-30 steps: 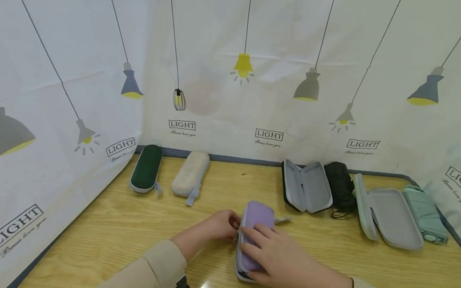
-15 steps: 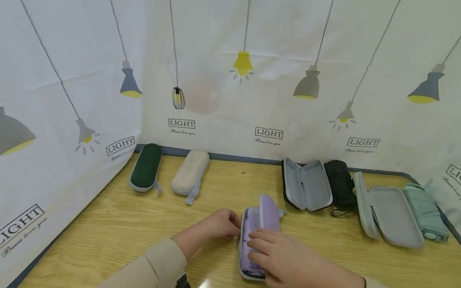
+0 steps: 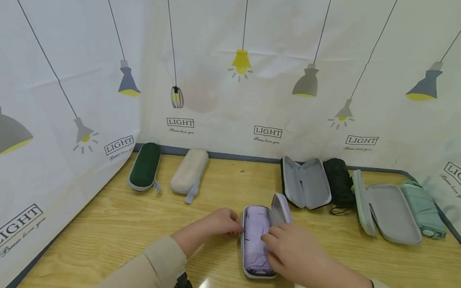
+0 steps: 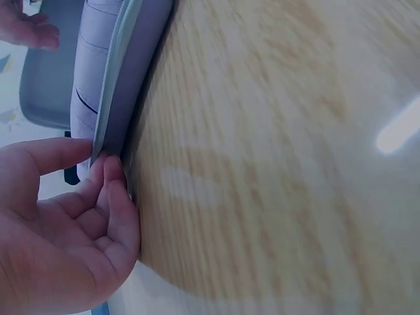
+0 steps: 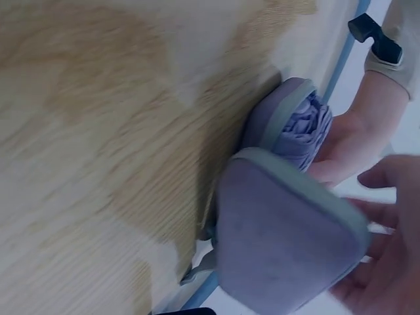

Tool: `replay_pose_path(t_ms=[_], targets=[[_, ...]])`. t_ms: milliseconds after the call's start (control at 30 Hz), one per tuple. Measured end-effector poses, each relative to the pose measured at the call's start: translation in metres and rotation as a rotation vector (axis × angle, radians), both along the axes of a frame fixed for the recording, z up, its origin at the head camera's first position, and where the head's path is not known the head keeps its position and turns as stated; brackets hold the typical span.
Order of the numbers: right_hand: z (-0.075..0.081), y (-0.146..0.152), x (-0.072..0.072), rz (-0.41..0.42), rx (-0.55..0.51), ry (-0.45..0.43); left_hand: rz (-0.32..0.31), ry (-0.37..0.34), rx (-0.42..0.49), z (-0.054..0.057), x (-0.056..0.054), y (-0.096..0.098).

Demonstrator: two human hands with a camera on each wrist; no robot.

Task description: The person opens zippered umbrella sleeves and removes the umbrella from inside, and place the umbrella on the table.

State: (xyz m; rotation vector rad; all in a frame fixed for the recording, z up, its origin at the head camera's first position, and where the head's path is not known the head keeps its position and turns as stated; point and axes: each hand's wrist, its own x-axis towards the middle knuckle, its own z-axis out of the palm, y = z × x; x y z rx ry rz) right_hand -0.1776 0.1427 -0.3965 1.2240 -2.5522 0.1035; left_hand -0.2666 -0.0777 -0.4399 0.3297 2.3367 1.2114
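A purple zip case (image 3: 243, 252) lies on the table with its lid (image 3: 284, 209) raised to the right. Inside it rests a folded purple umbrella (image 3: 256, 239). My left hand (image 3: 222, 222) pinches the case's left rim between thumb and fingers, plain in the left wrist view, where the zip edge (image 4: 108, 82) runs up from the fingertips. My right hand (image 3: 293, 249) is over the right side of the case, at the lid, its fingers bent loosely. In the right wrist view the lid's outside (image 5: 285, 230) covers part of those fingers.
Along the back stand a shut green case (image 3: 145, 165) and a shut cream case (image 3: 190, 170). To the right are an open black case (image 3: 316, 183), a folded black umbrella (image 3: 339, 183), an open mint case (image 3: 396, 213) and a folded mint umbrella (image 3: 424, 209).
The purple case's lid has swung open to the right, uncovering the folded umbrella. My right hand has moved right with the lid; my left hand stays at the left rim.
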Motion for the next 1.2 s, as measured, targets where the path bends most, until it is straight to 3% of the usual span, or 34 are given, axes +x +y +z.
replay_pose_path(t_ms=[267, 467, 800, 1000, 1200], targets=[[0.006, -0.015, 0.001, -0.351, -0.025, -0.252, -0.012, -0.047, 0.058, 0.007, 0.002, 0.0], [-0.003, -0.023, -0.007, -0.488, -0.069, -0.446, -0.024, -0.044, 0.11, 0.012, 0.002, 0.003], [-0.011, -0.02, -0.014, -0.536, -0.169, -0.589, -0.081, -0.021, 0.129, 0.018, 0.005, 0.006], [-0.01, -0.018, -0.015, -0.456, -0.211, -0.603, -0.108, -0.024, 0.129, 0.025, 0.007, 0.005], [-0.005, -0.017, -0.013, -0.385, -0.177, -0.581, -0.109, -0.021, 0.118, 0.029, 0.008, 0.005]])
